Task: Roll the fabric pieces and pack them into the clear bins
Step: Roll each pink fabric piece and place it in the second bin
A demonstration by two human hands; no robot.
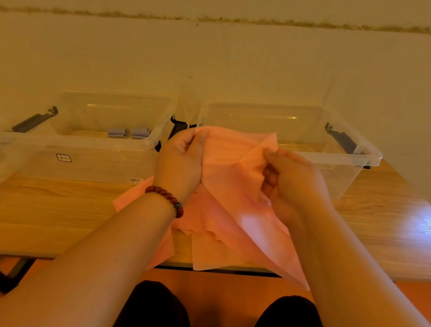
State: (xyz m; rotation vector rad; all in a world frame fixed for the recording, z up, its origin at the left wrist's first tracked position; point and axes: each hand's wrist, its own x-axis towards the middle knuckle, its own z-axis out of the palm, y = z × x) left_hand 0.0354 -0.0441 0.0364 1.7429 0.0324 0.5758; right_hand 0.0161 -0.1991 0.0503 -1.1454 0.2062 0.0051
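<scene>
While the fabric [235, 170] is being held up at the centre of the frame, just in front of the gap between the two bins, no rolling is being seen in it. It is hanging loose and creased, with its lower part trailing over the table [45, 198] and past the near edge. Its upper left edge is being gripped by the left hand [180, 159], fingers curled round the cloth. Its upper right corner is being pinched by the right hand [292, 182] between thumb and fingers. Whether one pink piece or several are being handled cannot be told, since layers are overlapping at the lower centre. Two grey-blue rolls [128, 132] are lying side by side in the left bin [78, 143], left of centre, so a small part of the packing is being judged as done. No roll is being made out in the right bin [364, 155], right of centre. The pink cloth is being judged as yet to be flattened, rolled and packed.
</scene>
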